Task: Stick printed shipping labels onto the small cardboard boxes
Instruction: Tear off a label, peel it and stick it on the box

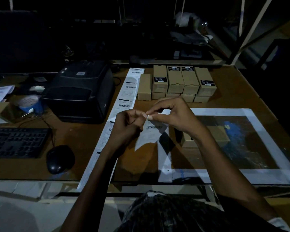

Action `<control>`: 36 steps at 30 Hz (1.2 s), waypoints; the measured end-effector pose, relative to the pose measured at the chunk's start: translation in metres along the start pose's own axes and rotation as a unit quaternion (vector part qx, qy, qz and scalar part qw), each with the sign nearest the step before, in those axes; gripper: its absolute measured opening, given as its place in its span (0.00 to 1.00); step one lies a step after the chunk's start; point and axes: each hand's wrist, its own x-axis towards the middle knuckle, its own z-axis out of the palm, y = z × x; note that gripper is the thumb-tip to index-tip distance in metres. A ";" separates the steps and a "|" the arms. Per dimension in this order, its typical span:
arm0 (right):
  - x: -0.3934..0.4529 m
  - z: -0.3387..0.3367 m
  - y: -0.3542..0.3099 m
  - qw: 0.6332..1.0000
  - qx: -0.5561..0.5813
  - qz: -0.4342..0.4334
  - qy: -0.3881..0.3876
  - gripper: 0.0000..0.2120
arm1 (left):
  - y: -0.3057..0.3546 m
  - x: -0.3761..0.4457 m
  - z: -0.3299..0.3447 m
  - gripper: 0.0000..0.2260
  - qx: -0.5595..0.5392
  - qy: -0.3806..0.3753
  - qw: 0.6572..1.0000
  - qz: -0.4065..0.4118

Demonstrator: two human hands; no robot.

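Above a dim brown desk (74,164), the left hand (127,124) and right hand (172,114) both pinch the top corner of a label (151,133) hanging long-axis downward, barcode uppermost, with a box (206,138) just right.

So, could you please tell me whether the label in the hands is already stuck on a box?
Not yet. The label hangs in the air, pinched at its top corner by both hands, left hand and right hand.

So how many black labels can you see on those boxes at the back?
4, all on the upper boxes of the back stack: one, two at far ends, one rightmost. Others may be hidden.
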 end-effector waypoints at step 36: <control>0.003 0.008 -0.008 0.954 -0.222 -0.201 -0.009 0.06 | 0.011 -0.001 -0.013 0.12 -0.068 -0.009 0.997 -0.039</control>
